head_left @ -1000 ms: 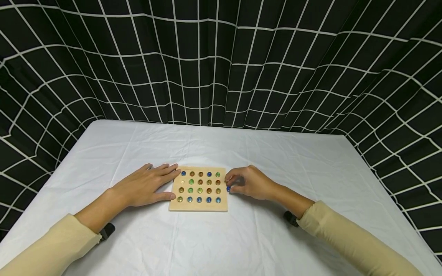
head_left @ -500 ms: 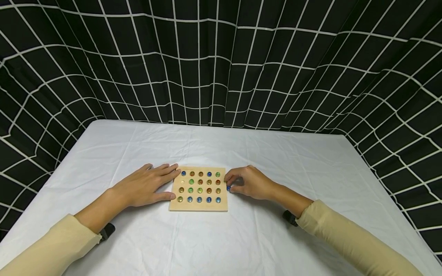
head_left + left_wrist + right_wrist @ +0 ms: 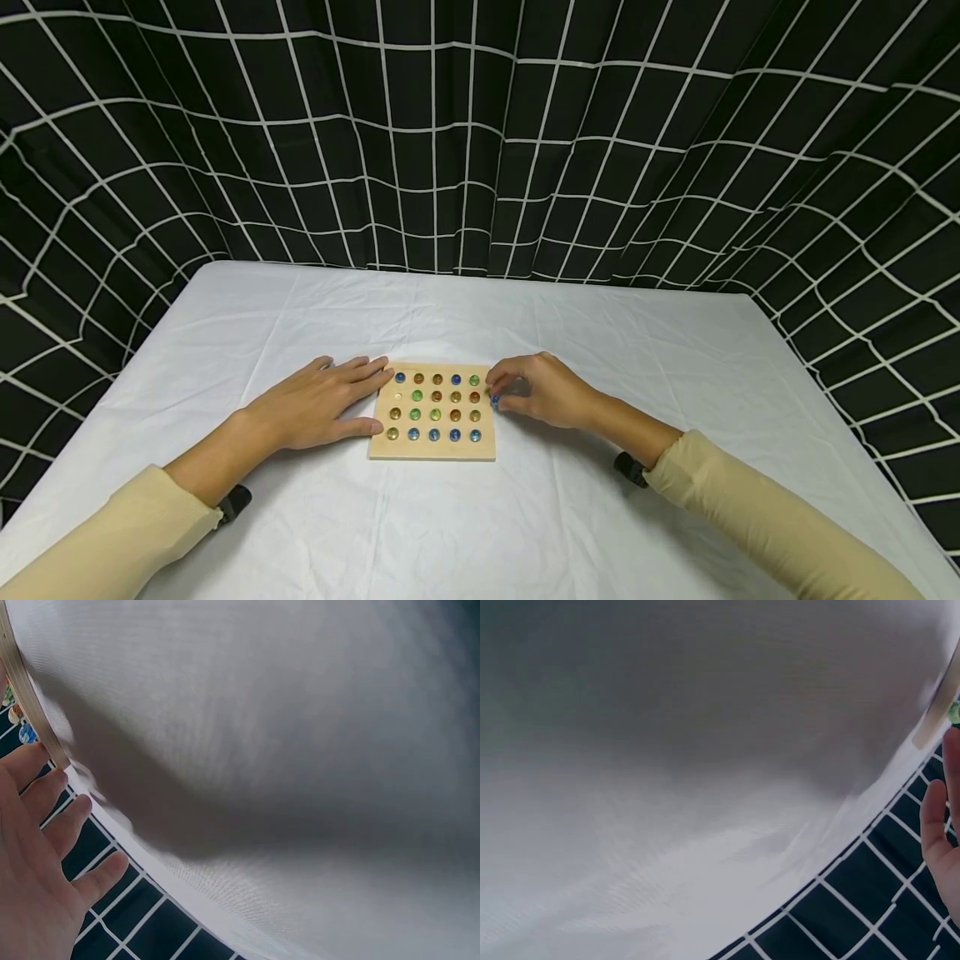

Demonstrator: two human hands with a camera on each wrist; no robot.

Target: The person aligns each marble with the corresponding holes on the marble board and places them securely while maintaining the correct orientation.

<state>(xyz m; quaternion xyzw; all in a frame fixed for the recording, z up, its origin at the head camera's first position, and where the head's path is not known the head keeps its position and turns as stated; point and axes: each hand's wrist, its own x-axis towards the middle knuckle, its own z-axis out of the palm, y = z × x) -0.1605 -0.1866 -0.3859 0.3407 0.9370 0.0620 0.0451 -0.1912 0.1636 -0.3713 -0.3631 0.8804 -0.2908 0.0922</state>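
A light wooden board [image 3: 431, 451] lies on the white cloth in the head view, with rows of glass marbles in its round hollows. The marbles are blue, green, amber and brown; the leftmost hollow [image 3: 398, 397] of the second row from the back holds none. My left hand [image 3: 318, 402] lies with spread, straight fingers against the board's left edge, fingertips and thumb touching it. At the right edge my right hand [image 3: 551, 390] pinches a blue marble [image 3: 495, 401] between thumb and fingers. Both wrist views show only part of each hand [image 3: 37, 832] and the board's edge.
The white cloth [image 3: 435, 533] covers the table on all sides of the board. A black curtain with a white grid [image 3: 465, 150] hangs behind and at both sides. Dark wrist devices [image 3: 234, 503] sit under both forearms.
My right hand has shifted slightly away from me along the board's right edge, and the blue marble has moved with it. The left hand stays in place.
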